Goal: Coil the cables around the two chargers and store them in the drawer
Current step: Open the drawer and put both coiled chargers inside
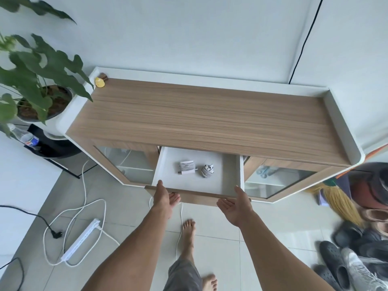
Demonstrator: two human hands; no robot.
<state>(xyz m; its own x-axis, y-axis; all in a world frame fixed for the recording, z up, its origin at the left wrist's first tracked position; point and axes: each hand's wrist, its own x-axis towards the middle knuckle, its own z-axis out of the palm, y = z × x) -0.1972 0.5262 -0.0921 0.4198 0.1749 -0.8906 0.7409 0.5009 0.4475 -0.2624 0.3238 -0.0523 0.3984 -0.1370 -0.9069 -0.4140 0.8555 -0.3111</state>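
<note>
The white drawer (231, 177) stands pulled out from the middle of the wooden cabinet (199, 118). Inside it lie two white chargers with their cables coiled around them: one charger (186, 166) toward the left, the other charger (207, 170) just right of it. My left hand (164, 197) rests at the left end of the drawer's wooden front, thumb over the top edge. My right hand (237, 206) is at the right end of that front, palm up, fingers apart. Neither hand holds a charger.
A potted plant (42, 80) and a plastic bottle (25, 138) stand left of the cabinet. A white power strip (80, 240) with loose cables lies on the tiled floor at left. Shoes (346, 259) pile up at the right. A yellow object (99, 82) sits on the cabinet's back left corner.
</note>
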